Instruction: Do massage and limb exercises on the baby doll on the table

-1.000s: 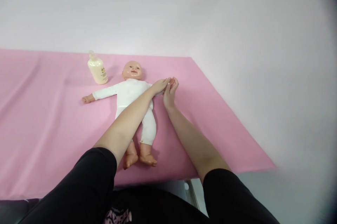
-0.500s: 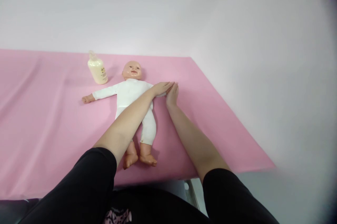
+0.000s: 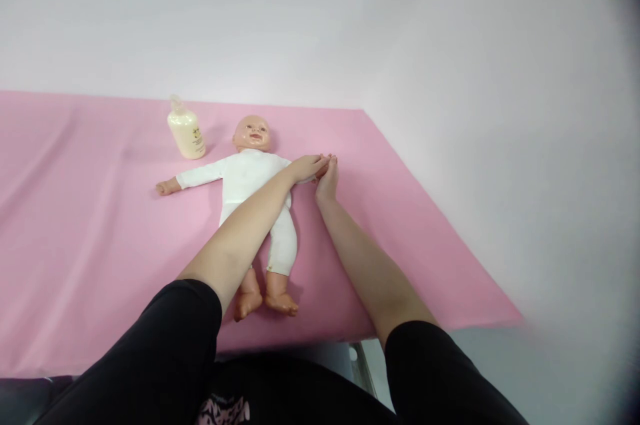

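A baby doll (image 3: 250,178) in a white bodysuit lies face up on a pink sheet (image 3: 90,232), head toward the wall, one arm stretched out to the left. My left hand (image 3: 306,166) reaches across the doll's body and lies over its other arm. My right hand (image 3: 327,182) presses against that same arm from the right side, fingertips meeting my left hand. The doll's arm and hand between my palms are almost wholly hidden. Both of my forearms are bare below black sleeves.
A cream lotion bottle (image 3: 185,130) with a pump stands on the sheet left of the doll's head. The sheet's right edge (image 3: 440,225) runs diagonally beside a white wall. A metal table frame (image 3: 361,362) shows below the front edge.
My right hand has slid down and flattened against the doll's arm; its open, raised fingers have closed in beside my left hand. The doll and bottle have stayed put.
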Demonstrator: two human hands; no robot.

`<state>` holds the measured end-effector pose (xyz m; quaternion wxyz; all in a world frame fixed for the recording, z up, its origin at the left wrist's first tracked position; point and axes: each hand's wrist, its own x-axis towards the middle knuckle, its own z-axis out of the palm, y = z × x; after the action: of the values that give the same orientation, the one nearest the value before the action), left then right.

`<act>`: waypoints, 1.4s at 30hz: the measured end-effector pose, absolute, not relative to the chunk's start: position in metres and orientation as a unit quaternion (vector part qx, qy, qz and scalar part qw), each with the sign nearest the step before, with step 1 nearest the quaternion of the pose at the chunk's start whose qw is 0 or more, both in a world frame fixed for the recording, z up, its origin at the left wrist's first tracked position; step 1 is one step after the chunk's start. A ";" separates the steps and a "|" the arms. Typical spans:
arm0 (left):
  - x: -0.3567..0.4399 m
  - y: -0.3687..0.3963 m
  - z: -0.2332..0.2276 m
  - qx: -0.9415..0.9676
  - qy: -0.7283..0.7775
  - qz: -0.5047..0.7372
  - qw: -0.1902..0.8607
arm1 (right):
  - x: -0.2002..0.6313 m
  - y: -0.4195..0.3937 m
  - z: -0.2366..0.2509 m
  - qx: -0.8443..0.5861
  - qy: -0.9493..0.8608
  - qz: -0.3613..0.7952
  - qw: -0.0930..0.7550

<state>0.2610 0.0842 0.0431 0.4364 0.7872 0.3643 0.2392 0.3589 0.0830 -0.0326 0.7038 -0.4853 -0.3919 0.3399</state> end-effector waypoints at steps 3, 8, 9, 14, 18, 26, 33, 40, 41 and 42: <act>0.261 0.087 0.042 0.767 0.373 0.265 0.450 | 0.354 0.076 -0.027 -0.501 -0.380 0.344 0.698; 0.262 0.091 0.039 0.749 0.362 0.299 0.468 | 0.348 0.067 -0.020 -0.500 -0.381 0.346 0.696; 0.262 0.091 0.038 0.748 0.361 0.302 0.468 | 0.347 0.066 -0.019 -0.501 -0.376 0.346 0.698; 0.262 0.093 0.035 0.761 0.357 0.285 0.461 | 0.349 0.068 -0.016 -0.509 -0.332 0.351 0.712; 0.262 0.094 0.036 0.779 0.354 0.276 0.438 | 0.350 0.068 -0.016 -0.509 -0.322 0.347 0.719; 0.260 0.098 0.035 0.803 0.361 0.268 0.391 | 0.350 0.069 -0.016 -0.504 -0.302 0.347 0.730; 0.259 0.096 0.038 0.830 0.362 0.257 0.338 | 0.346 0.066 -0.012 -0.490 -0.297 0.363 0.734; 0.259 0.100 0.040 0.845 0.381 0.253 0.277 | 0.346 0.066 -0.016 -0.487 -0.324 0.368 0.723; 0.259 0.100 0.041 0.847 0.382 0.253 0.270 | 0.346 0.066 -0.016 -0.484 -0.327 0.369 0.723; 0.259 0.100 0.041 0.848 0.381 0.254 0.267 | 0.346 0.066 -0.016 -0.482 -0.327 0.371 0.723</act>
<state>0.2591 0.0999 0.0409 0.2671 0.8478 0.3814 0.2539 0.3457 0.0662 -0.0163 0.7234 -0.4818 -0.3273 0.3706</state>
